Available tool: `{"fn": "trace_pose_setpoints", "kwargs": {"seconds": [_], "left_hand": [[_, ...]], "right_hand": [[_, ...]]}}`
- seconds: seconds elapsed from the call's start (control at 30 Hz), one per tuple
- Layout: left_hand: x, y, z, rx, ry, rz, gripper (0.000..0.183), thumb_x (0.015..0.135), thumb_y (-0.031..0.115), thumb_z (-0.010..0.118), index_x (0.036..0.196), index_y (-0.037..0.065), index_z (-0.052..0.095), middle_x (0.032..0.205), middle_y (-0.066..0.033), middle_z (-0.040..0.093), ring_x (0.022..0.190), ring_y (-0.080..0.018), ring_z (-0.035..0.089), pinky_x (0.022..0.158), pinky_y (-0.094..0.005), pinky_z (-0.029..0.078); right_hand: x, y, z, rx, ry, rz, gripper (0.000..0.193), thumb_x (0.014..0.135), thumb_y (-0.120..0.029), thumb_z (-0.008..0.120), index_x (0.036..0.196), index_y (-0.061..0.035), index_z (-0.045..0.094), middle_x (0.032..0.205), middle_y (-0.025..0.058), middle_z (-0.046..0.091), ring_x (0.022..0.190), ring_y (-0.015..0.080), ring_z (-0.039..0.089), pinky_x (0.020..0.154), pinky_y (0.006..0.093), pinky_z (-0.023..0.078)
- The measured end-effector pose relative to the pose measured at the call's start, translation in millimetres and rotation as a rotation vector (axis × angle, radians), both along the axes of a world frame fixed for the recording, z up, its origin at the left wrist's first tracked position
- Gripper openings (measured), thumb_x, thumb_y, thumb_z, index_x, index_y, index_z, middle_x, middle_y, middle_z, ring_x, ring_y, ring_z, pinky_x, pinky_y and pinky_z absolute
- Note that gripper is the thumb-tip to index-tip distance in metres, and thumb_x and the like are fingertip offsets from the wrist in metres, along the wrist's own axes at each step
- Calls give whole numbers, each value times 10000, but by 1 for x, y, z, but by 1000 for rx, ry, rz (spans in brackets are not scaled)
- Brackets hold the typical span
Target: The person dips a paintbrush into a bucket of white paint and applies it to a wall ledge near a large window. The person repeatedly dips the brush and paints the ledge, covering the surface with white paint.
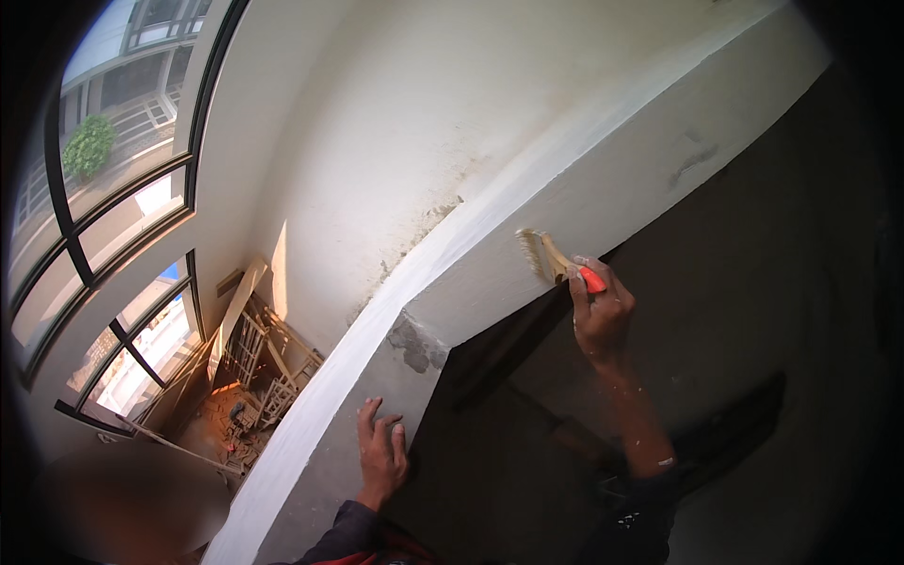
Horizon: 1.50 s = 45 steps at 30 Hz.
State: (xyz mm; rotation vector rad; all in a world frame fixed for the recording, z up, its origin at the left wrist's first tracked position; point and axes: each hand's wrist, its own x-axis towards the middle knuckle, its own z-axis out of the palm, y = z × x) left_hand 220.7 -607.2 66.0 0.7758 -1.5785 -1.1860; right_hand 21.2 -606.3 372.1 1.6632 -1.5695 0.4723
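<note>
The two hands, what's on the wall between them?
In the head view, bare grey wall with a rough dark patch lies between the left hand and the right hand holding the brush.

Tall black-framed windows (122, 217) curving along the left, daylight pouring in, a green tree (88, 146) and a pale building outside; a white plastered wall (395, 122) rising wide, stained and rough near its lower edge; far below, a dusty floor (221, 424) strewn with wooden frames and planks (268, 353), sun-streaked orange; on the right, deep shadow over a grey wall (753, 282).
</note>
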Motion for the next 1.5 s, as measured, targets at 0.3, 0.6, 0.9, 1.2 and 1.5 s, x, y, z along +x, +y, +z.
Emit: {"fn": "trace_pose_setpoints", "kwargs": {"seconds": [0.3, 0.6, 0.9, 1.2, 1.5], "left_hand": [[-2, 0, -2, 0, -20, -9, 150, 925, 96, 526, 1025, 17, 604, 1367, -216, 433, 1328, -430, 354, 1117, -512, 264], [-2, -1, -6, 1, -1, 7, 144, 921, 101, 542, 1022, 19, 603, 1350, -219, 446, 1313, -428, 371, 1105, -521, 273], [-1, -2, -5, -3, 1, 13, 141, 924, 102, 547, 1023, 20, 606, 1347, -223, 446, 1317, -424, 371, 1107, -505, 281], [0, -2, 0, 1, -4, 15, 146, 920, 88, 547, 1033, 20, 607, 1363, -207, 441, 1324, -423, 365, 1104, -495, 289], [0, 0, -2, 6, -20, 14, 143, 923, 81, 544, 1038, 24, 608, 1375, -203, 435, 1333, -416, 357, 1095, -494, 297]], "right_hand": [[13, 16, 134, -98, 620, -64, 186, 881, -72, 637, 1044, 15, 614, 1011, 160, 657, 888, 308, 663, 702, 384, 570], [-14, 8, -33, 150, 725, -72, 151, 867, -111, 588, 990, -34, 629, 982, 161, 626, 905, 264, 650, 707, 310, 582], [10, 14, -152, 273, 212, 198, 166, 815, -80, 658, 963, -31, 603, 934, 124, 635, 845, 252, 658, 630, 300, 571], [-14, -8, -164, -71, -216, 149, 161, 855, -75, 645, 976, 19, 596, 938, 159, 643, 845, 337, 662, 727, 406, 564], [-14, 75, -114, -111, -33, 63, 128, 874, -48, 605, 960, 40, 573, 964, 184, 652, 866, 345, 676, 743, 420, 580]]}}
